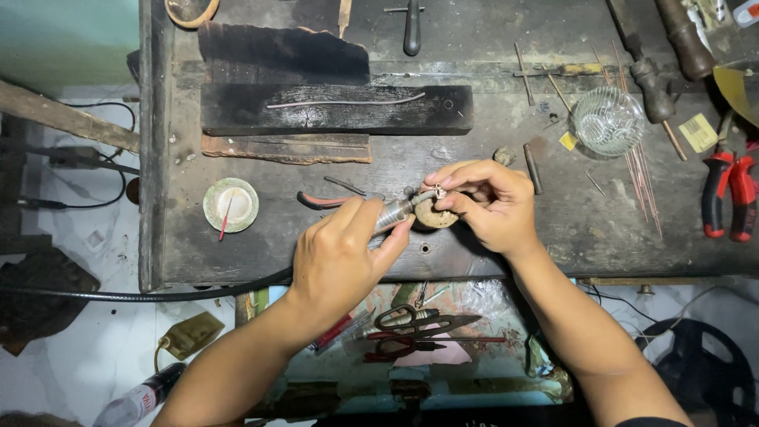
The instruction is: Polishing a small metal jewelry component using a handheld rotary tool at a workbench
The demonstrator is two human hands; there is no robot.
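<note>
Scissors [419, 323] and red-handled tools lie in the open drawer just below my wrists, closest to me. Above them, at the front edge of the dark wooden desk [553, 229], my left hand [344, 253] is wrapped firmly round a metal rotary handpiece [395, 212], its black flexible shaft trailing off to the left. The tip points at a tiny metal piece [439, 191], which the fingertips of my right hand [486, 202] pinch tight against a small round wooden peg [433, 215].

I judge that piece to be light, hard and fiddly: easy to flick away if the spinning tip catches it, so it wants a pinch by its sides, braced down on the peg. The handpiece looks stiff and smooth, best held near the nose like a pen.

Pliers [336, 198] lie just behind my left hand; a small round dish [230, 204] sits further left, a glass bowl [607, 120] and thin wire rods to the right.
</note>
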